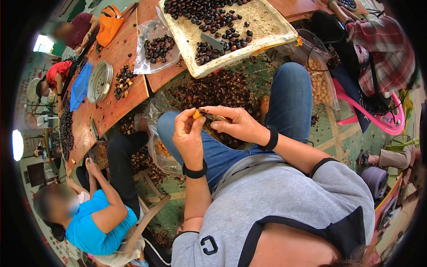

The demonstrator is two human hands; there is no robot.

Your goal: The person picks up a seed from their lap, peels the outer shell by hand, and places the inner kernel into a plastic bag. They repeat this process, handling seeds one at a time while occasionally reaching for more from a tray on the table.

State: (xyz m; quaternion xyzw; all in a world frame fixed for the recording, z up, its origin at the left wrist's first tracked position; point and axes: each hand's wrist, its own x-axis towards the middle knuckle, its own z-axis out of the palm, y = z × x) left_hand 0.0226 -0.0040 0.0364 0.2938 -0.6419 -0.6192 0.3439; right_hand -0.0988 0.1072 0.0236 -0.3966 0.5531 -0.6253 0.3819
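Note:
Over my lap, my left hand [189, 133] is closed, with a partly peeled yellow chestnut [197, 115] pinched between thumb and fingertips. From the other side my right hand [238, 124] reaches it, index fingertip right at the nut beside a dark scrap of shell. A narrow greyish thing shows between my right thumb and index finger; I cannot tell what it is. Below both hands, brown shell pieces [211, 91] cover the floor between my knees and the table. A clear plastic bag [167, 153] with some yellow nuts hangs by my left knee.
Ahead, a white tray [291, 36] holds dark chestnuts and a grey flat tool [212, 42]. On the red table [118, 107] are a bag of chestnuts [156, 49], a metal colander [100, 82] and a blue tray [81, 86]. Other people sit left and right, near a pink stool [393, 124].

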